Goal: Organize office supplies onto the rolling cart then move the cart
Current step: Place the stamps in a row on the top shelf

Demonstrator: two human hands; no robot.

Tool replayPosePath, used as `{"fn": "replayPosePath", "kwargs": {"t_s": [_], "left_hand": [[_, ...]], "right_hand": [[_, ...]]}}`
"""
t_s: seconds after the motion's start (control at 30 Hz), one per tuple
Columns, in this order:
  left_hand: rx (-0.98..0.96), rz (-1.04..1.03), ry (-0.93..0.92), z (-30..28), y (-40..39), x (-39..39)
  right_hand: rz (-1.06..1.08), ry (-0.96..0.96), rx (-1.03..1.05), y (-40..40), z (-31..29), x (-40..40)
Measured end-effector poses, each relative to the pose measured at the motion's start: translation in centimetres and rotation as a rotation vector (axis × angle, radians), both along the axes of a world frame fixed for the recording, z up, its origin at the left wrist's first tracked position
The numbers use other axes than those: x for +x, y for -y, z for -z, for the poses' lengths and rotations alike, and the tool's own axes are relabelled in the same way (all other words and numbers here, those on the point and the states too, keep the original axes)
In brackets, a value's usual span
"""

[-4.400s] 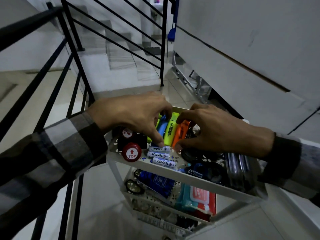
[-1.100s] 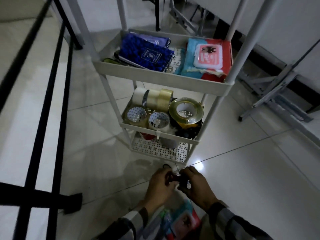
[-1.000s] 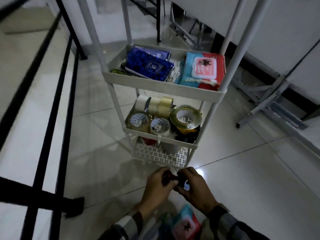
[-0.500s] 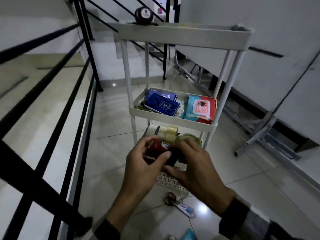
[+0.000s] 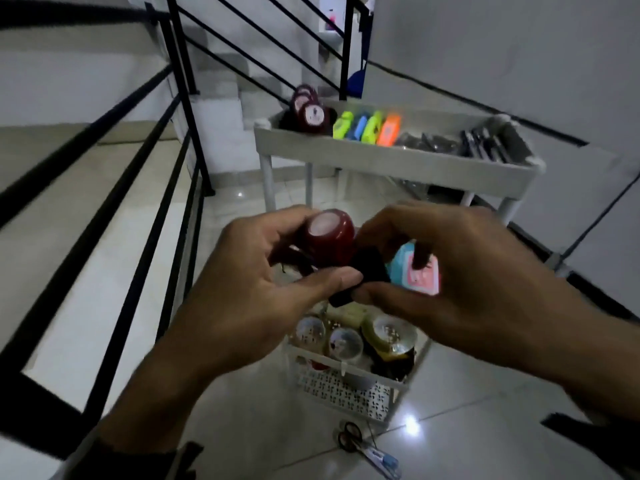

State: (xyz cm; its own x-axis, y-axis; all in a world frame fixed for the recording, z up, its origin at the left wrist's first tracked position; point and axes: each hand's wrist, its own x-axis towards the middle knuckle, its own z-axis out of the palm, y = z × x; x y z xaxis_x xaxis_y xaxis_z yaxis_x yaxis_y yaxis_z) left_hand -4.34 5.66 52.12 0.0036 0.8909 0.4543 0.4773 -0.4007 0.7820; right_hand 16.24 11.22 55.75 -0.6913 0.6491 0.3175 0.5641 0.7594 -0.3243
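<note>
A white rolling cart with several tiers stands in front of me. Its top tray holds dark red round stamps, coloured highlighters and dark pens. Tape rolls fill a lower tier. In front of the cart, at chest height, my left hand is shut on a dark red round stamp. My right hand pinches a small black object that touches the stamp. A blue and pink wipes pack shows behind my fingers.
A black metal railing runs along the left, with stairs beyond it. A grey wall is on the right. Scissors and a blue pen lie on the tiled floor by the cart's base.
My hands rose from the floor with the red stamp and black piece. The view tilted up, so the cart's top tray now shows.
</note>
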Motion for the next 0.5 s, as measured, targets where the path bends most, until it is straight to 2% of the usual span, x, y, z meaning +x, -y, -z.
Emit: {"fn": "replayPosePath", "kwargs": {"t_s": [0.13, 0.23, 0.37, 0.5], "left_hand": [[0.103, 0.054, -0.121, -7.4, -3.3, -1.8], [0.148, -0.009, -0.142, -10.7, -6.5, -4.1], [0.165, -0.155, -0.416, -11.5, -11.5, -5.9], [0.104, -0.153, -0.536, -10.1, -14.3, -5.8]], "right_hand": [[-0.02, 0.074, 0.012, -3.0, -8.3, -1.0], [-0.003, 0.098, 0.03, -5.9, -12.4, -1.2], [0.038, -0.039, -0.098, -10.6, -15.3, -1.0], [0.08, -0.136, -0.185, -14.3, -15.8, -0.7]]}}
